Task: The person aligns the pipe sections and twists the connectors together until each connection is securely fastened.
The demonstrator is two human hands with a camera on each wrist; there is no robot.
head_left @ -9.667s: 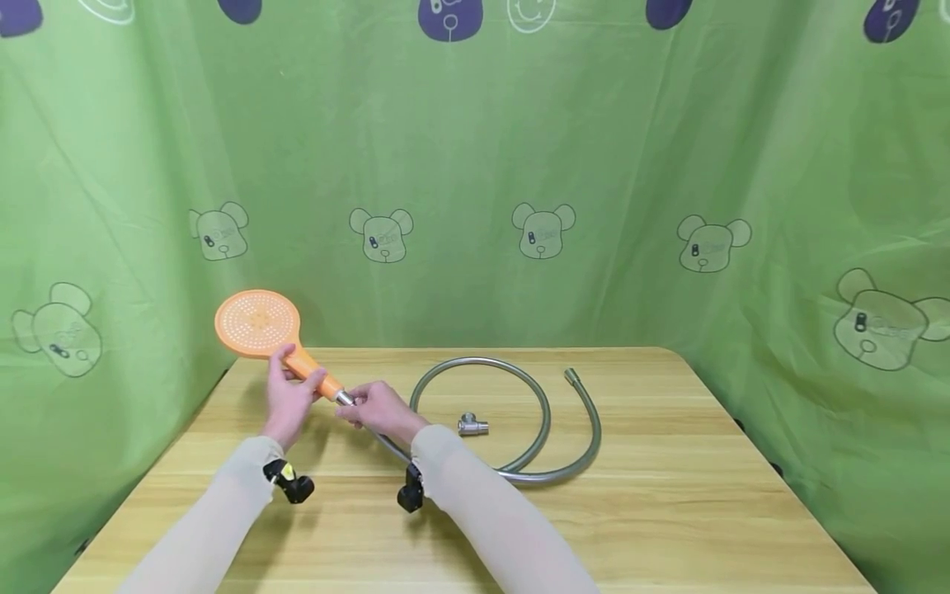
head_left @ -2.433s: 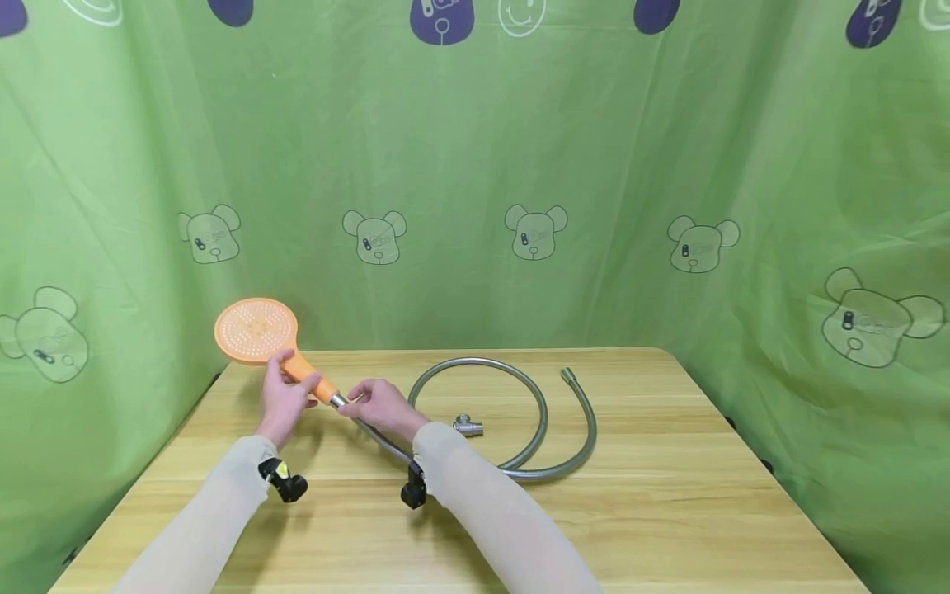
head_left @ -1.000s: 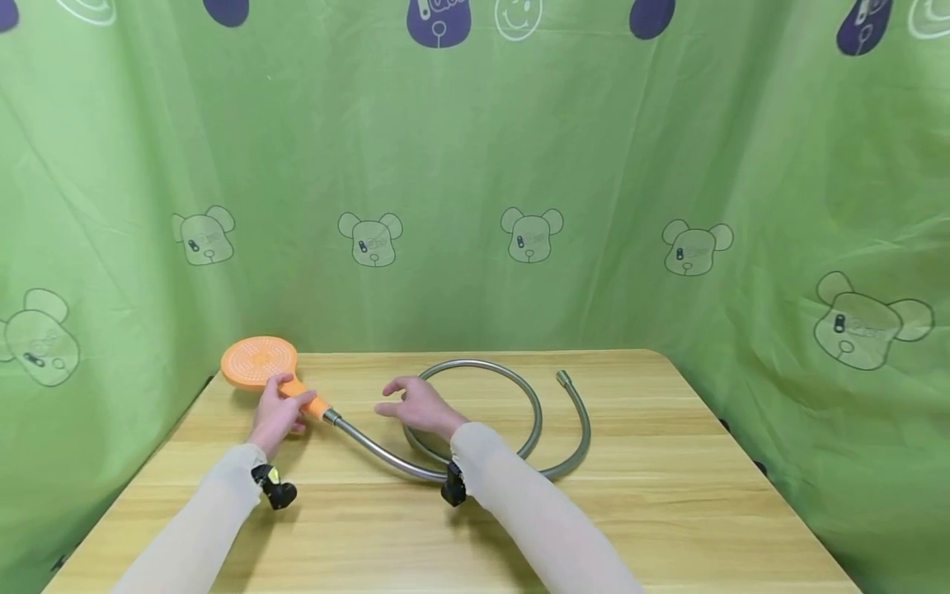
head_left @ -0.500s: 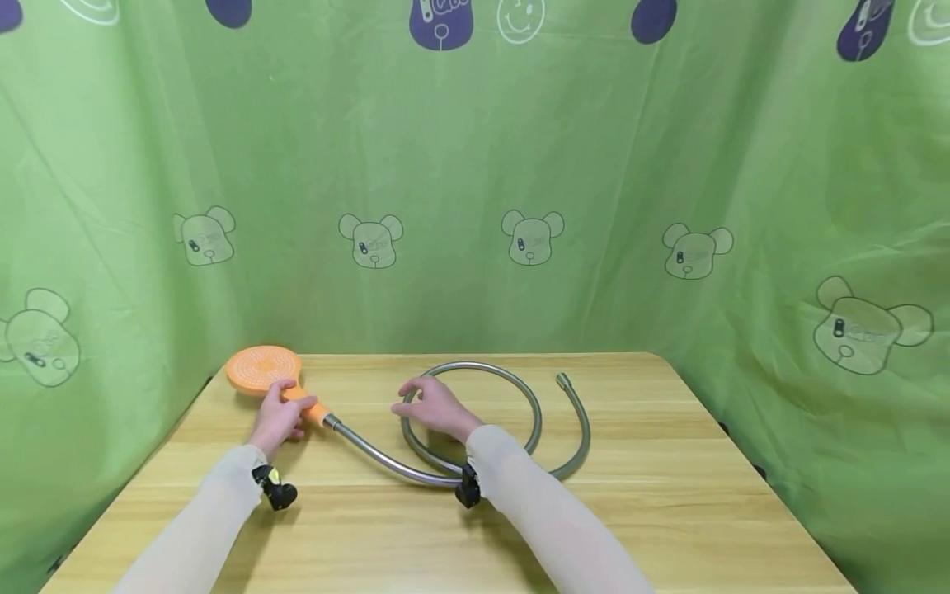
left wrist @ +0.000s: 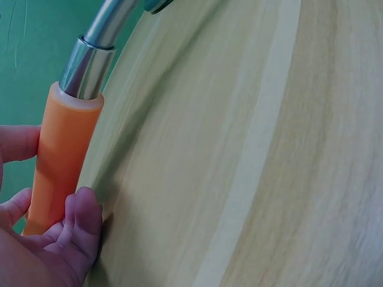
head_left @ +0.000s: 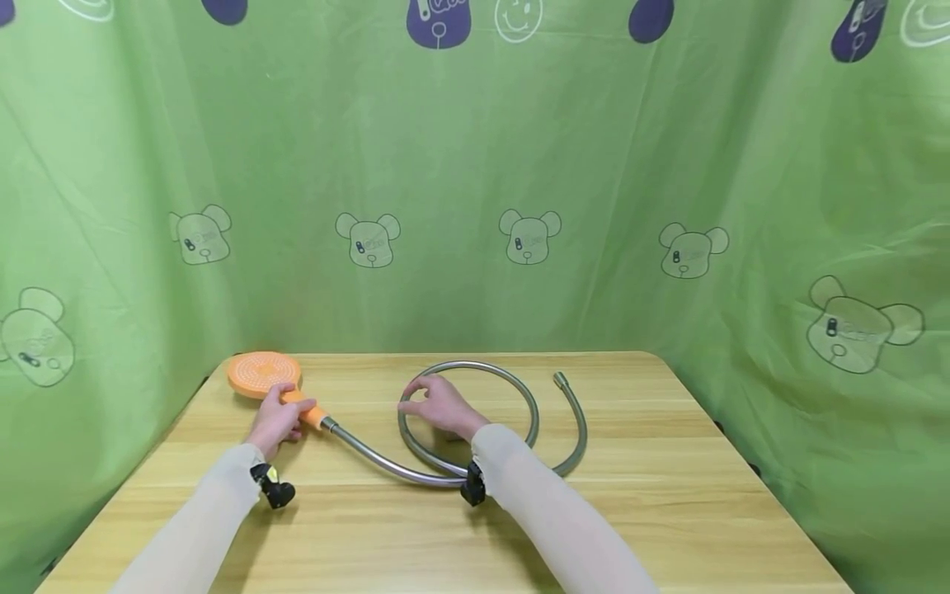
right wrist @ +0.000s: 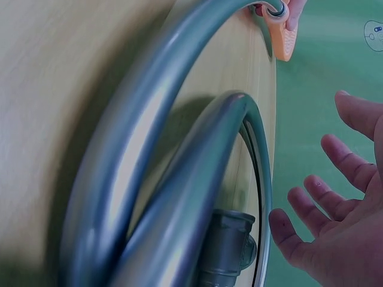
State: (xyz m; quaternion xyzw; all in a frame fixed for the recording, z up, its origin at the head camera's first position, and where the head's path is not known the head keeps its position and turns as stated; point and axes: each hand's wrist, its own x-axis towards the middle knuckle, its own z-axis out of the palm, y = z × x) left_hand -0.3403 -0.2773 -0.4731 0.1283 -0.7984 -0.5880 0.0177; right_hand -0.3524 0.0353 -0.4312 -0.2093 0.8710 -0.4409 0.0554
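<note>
The hose (right wrist: 182, 203) looked joined to the orange shower head (head_left: 263, 371), gripped in the left hand (head_left: 275, 422) at the tabletop (head_left: 371, 540)'s far left; the right hand (head_left: 448, 407), loosely spread, held nothing; the metal fitting (right wrist: 226, 245) and free hose end (head_left: 560, 380) apparently awaited joining.

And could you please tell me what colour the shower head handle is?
The shower head handle is orange; the left wrist view shows it best.

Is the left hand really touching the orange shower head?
Touching. The left wrist view shows it: the left hand holds the orange shower head by its handle, with skin right against the orange sides.
</note>
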